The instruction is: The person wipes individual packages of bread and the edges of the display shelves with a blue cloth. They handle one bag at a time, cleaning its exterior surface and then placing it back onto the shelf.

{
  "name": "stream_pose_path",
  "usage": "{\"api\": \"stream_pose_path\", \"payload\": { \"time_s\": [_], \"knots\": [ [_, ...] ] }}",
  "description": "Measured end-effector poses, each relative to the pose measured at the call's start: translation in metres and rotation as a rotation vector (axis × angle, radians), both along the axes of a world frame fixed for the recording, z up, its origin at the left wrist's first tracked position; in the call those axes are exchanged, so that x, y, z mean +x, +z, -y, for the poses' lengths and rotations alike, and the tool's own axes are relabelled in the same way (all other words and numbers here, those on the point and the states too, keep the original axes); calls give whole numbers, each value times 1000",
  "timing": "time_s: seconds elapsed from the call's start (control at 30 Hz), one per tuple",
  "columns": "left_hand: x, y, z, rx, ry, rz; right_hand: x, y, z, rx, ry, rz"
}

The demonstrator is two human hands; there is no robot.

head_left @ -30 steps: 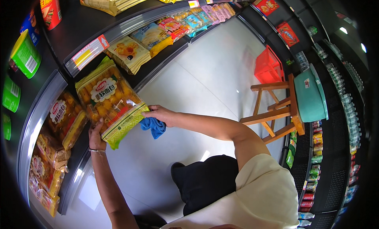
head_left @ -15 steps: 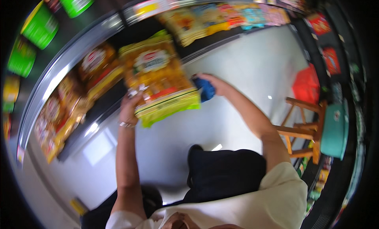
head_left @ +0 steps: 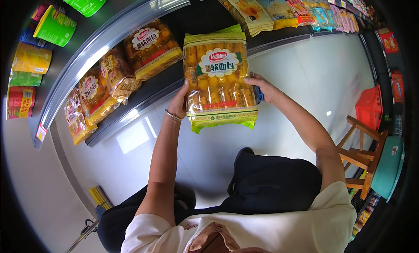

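I hold a big clear bag of small golden bread rolls [head_left: 218, 78] with yellow-green ends, upright in front of a low dark shelf [head_left: 148, 92]. My left hand [head_left: 180, 102] grips its left edge, a thin bracelet on the wrist. My right hand [head_left: 264, 88] grips its right edge, and a bit of blue cloth [head_left: 260, 95] shows behind those fingers. The bag's back is hidden.
Similar bread bags [head_left: 150, 46] lie on the shelf to the left, and more snack packets [head_left: 257, 11] lie to the right. Green and yellow tubs [head_left: 54, 24] stand on upper shelves. A wooden stool [head_left: 364, 155] with a teal seat and a red basket [head_left: 370, 108] stand on the white floor at the right.
The view has swung; the bag has turned from tilted to upright and now sits centred, with both hands still on its edges.
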State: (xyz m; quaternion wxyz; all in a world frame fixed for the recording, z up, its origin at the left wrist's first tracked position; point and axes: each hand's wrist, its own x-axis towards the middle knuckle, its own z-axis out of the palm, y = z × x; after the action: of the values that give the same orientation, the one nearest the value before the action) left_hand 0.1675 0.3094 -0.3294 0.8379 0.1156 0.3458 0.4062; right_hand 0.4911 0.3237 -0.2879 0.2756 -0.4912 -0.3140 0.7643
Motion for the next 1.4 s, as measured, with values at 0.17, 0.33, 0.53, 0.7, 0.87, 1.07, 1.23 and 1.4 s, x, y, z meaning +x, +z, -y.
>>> {"api": "stream_pose_path", "payload": {
  "time_s": [0.17, 0.33, 0.53, 0.7, 0.87, 1.07, 1.23, 1.4],
  "knots": [
    [-3, -9, 5, 49, -44, 129, 2, 13, 4, 92, 54, 39],
    [-2, -2, 25, 200, 30, 272, 17, 22, 13, 199, 128, 45],
    [-2, -4, 20, 287, 59, 134, 10, 39, 16, 215, 222, 107],
    [17, 6, 25, 181, 108, 170, 19, 43, 11, 217, 62, 96],
    [33, 12, 33, 209, 78, 122, 56, 44, -29, 241, -476, 211],
    [49, 22, 43, 230, 33, 91, -29, 98, -14, 943, -164, 565],
    [68, 32, 48, 276, -7, 51, -44, 86, -6, 1231, -58, 959],
    [74, 36, 55, 259, -30, 29, -96, 99, 19, 1320, 158, 733]
  ]
}}
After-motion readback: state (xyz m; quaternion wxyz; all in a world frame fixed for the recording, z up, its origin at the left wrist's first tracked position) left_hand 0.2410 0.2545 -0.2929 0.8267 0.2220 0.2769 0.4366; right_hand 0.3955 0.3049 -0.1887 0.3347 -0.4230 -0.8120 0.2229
